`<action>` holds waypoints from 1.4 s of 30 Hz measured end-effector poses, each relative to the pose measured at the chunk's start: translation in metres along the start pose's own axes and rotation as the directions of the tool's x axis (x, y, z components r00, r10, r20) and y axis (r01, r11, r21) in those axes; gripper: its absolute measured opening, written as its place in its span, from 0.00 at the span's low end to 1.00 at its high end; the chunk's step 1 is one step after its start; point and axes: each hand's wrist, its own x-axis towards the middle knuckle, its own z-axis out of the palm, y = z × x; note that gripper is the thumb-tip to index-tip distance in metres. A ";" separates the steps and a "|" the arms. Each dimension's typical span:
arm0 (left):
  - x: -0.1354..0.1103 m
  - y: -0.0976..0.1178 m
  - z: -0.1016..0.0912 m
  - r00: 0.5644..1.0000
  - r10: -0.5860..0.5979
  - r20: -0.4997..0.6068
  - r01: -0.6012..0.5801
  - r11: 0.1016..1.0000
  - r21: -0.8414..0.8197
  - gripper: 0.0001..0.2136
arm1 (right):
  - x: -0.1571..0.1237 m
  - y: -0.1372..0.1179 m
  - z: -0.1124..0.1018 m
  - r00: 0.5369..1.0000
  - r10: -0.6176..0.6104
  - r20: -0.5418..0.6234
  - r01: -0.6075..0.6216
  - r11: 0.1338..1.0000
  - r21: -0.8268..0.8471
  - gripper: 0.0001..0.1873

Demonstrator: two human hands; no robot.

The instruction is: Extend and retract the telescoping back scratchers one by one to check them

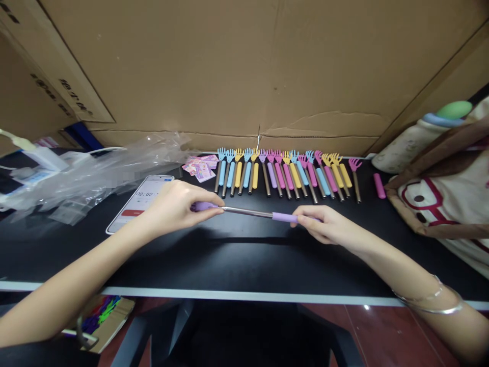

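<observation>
holding a purple back scratcher (256, 213) crosswise above the near part of the black table (244, 270), between both hands, tilted slightly down toward the right. gripping with the left hand (179, 204) at the clawed end: thumb and fingertips pinched together near the top of the metal rod (244, 210), purple claw (202, 206) partly hidden in the grasp. gripping with the right hand (323, 224) on the purple handle (283, 217): thumb and forefinger closed toward its outer end, other fingers curled below. can see bare metal between the hands, running up to the handle's inner end. farther back, noted a long row of back scratchers (272, 176), claws toward the cardboard wall (229, 66), in blue, yellow, purple and pink. at the row's right end, noted a pink-clawed rod (357, 181); to its right, apart, a loose pink handle (379, 186). beside the left hand, noted a phone (130, 211) showing a timer, partly covered; beyond, printed cards (202, 169) and clear plastic bags (153, 153). at far right, noted a tilted pale bottle (405, 142) and a fabric bag (439, 196). on the right forearm, noted silver bracelets (439, 310).
</observation>
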 end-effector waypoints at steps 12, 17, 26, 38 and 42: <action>-0.001 0.000 -0.001 0.994 0.102 -0.036 -0.090 0.961 0.261 0.12 | -0.002 -0.003 0.002 0.953 -0.190 -0.234 0.121 0.952 -0.280 0.18; -0.001 0.003 0.006 0.976 0.186 0.109 -0.212 0.921 0.326 0.09 | -0.004 -0.007 0.002 0.904 -0.323 -0.278 0.160 0.862 -0.482 0.15; -0.002 -0.004 -0.004 0.979 0.172 0.111 -0.201 0.905 0.374 0.12 | -0.009 0.004 -0.014 0.826 -0.496 -0.268 0.217 0.718 -0.661 0.13; -0.002 -0.003 -0.009 0.923 0.372 -0.093 -0.282 0.823 0.492 0.12 | -0.007 0.001 0.003 0.952 -0.224 -0.211 0.243 0.968 0.069 0.15; -0.002 -0.001 -0.007 0.896 0.427 -0.123 -0.304 0.791 0.531 0.11 | -0.006 0.003 0.002 0.984 -0.138 -0.115 0.160 0.965 0.210 0.17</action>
